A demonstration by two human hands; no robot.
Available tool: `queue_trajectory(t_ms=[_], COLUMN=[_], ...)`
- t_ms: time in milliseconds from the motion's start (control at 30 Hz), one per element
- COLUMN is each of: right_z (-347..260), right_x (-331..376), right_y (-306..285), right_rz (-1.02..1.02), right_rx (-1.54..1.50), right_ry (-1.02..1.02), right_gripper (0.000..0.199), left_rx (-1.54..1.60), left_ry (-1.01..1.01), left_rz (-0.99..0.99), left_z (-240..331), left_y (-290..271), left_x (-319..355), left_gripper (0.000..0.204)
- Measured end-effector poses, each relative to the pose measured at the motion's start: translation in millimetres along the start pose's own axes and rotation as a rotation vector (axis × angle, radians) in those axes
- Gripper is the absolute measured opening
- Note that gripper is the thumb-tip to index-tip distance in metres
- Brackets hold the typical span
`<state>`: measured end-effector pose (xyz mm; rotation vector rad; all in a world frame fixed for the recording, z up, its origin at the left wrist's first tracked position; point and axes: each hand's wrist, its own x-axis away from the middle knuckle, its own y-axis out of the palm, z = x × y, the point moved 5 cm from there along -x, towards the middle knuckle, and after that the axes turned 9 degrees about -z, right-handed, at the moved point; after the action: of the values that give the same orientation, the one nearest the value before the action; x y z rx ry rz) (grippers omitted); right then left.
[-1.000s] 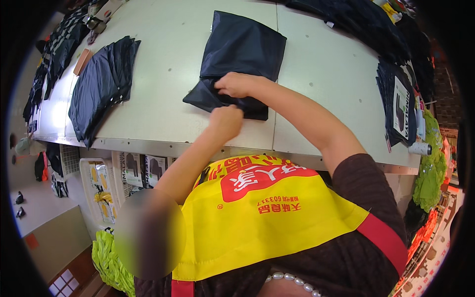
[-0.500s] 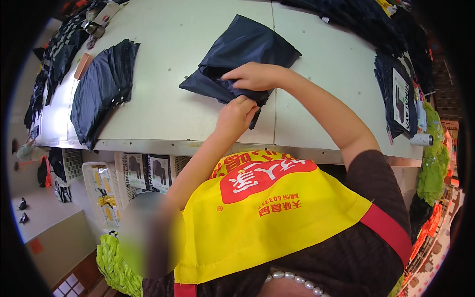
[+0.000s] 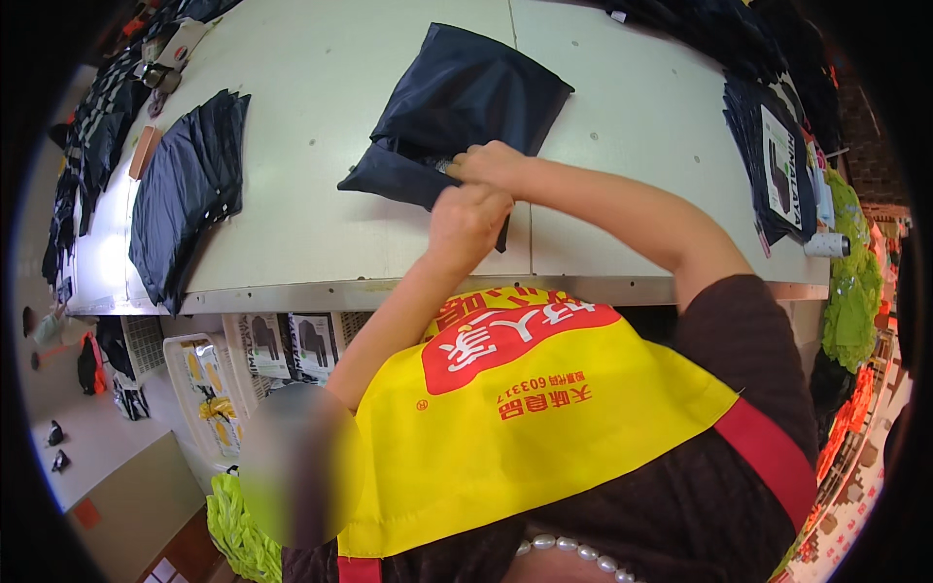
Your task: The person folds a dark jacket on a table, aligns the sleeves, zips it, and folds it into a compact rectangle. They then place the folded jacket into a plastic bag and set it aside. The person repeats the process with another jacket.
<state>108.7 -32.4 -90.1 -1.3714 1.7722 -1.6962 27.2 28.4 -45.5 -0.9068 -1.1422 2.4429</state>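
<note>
1. pale work bench (image 3: 321, 146) fills the upper field, its metal front edge running along the middle; a seam divides the top at 12 o'clock.
2. dark navy folded garment (image 3: 466, 107) lies on the bench at about 12 o'clock, well inside the front edge, with a loose flap hanging toward 7 o'clock.
3. left hand (image 3: 465, 222) sits at the garment's near edge, fingers curled closed; its grip appears to pinch the lower flap, though the fingertips are hidden.
4. right hand (image 3: 491, 165) lies just above the left, touching the same fold, fingers bent and nearly closed on the cloth.
5. step in hand, as judged: tucking or folding the near flap. the next move seems to call for both grips holding the edge taut and level.
6. stack of dark garments (image 3: 185, 194) lies at 9 o'clock, well apart.
7. packaged dark items (image 3: 777, 165) lie at 3 o'clock.
8. yellow apron (image 3: 525, 418) covers the person's front at 6 o'clock.
</note>
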Motion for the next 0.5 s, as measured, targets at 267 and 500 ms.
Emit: queue_trajectory(t_ms=[267, 500], right_z=[27.5, -2.7], right_x=[36.8, -4.3], right_y=[-15.6, -11.1], right_rz=[0.339, 0.657], right_rx=[-0.442, 0.075], right_ry=[0.098, 0.25], right_gripper=[0.044, 0.022], left_rx=[-0.275, -0.091], left_ry=[-0.144, -0.264], left_rz=[-0.165, -0.549], left_z=[-94.3, -100.6], left_y=[-62.3, -21.6], left_x=[14.8, -0.6], left_gripper=[0.04, 0.037])
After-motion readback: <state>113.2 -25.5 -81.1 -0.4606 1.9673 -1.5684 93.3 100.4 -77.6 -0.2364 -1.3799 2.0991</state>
